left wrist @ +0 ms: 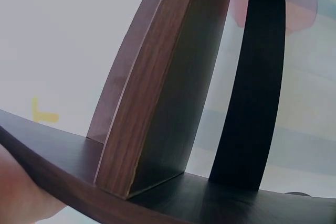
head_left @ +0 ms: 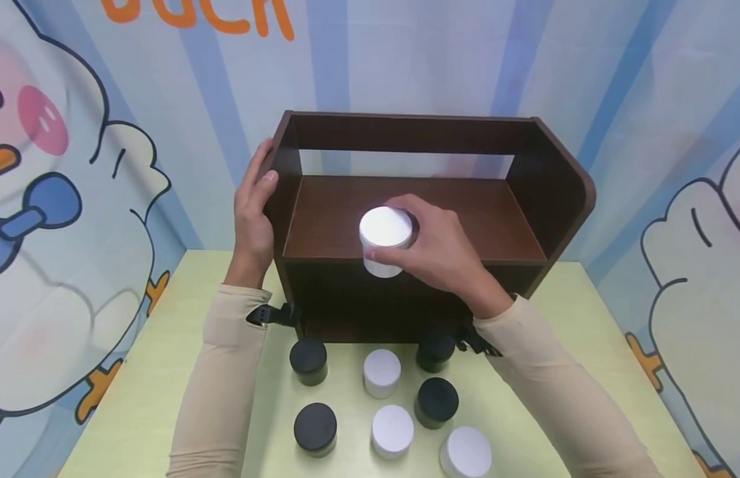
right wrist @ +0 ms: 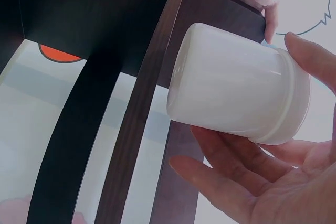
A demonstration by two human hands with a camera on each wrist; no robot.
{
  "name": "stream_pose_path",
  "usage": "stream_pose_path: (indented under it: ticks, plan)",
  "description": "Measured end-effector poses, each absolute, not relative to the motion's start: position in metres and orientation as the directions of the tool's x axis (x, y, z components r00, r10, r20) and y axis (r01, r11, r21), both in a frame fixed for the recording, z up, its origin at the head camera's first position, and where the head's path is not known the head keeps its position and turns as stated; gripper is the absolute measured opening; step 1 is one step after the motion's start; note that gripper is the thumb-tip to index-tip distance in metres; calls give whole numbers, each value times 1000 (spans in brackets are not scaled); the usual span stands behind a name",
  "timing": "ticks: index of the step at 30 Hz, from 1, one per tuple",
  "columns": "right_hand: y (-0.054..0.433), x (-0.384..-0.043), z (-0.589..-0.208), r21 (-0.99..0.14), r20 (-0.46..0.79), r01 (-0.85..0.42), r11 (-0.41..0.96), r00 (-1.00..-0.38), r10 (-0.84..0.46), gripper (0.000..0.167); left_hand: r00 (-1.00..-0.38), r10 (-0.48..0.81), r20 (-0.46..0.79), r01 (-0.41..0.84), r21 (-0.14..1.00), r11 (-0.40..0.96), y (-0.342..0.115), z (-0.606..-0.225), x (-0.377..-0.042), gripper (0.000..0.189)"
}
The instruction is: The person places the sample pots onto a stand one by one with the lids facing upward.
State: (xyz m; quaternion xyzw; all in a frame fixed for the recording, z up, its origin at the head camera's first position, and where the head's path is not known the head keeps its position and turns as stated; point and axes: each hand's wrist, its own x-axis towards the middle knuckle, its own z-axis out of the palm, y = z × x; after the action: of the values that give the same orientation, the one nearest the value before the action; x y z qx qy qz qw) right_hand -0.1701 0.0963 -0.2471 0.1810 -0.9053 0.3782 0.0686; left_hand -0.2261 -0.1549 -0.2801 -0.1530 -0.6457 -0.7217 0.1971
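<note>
In front of the dk brown rack's [head_left: 558,176] upper shelf [head_left: 340,219], the R hand [head_left: 438,249] is holding a white jar [head_left: 384,229] lid-up, thumb lying on one side nr the lid & fingers on the other, i.e. grip is closing firmly on the jar. In the head view the jar's overlapping the shelf's front edge approx. midway along; can't tell the exact gap. The L hand [head_left: 253,216] is resting agst the rack's L side, fingers lying fairly straight along the outside, thumb sitting nr the front edge; it's not wrapping round anything. On the pale yellow-green table [head_left: 137,372], in front of the rack, four black-lidded jars [head_left: 308,358] & three white-lidded jars [head_left: 392,428] are standing upright, spaced apart, one black lid sitting partly behind the R wrist's dk strap [head_left: 480,340]. Behind, a blue-and-white backdrop [head_left: 406,60] w/ cartoon ducks [head_left: 41,292] is hanging.
</note>
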Motion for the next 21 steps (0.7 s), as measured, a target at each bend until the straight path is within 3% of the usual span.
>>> stream_pose_path:
  ticks: [21]
  plan:
    - [81, -187, -244, -657, 239, -391, 645, -919, -314, 64, -869, -94, 485, 492, 868, -71, -155, -282, -228, 55]
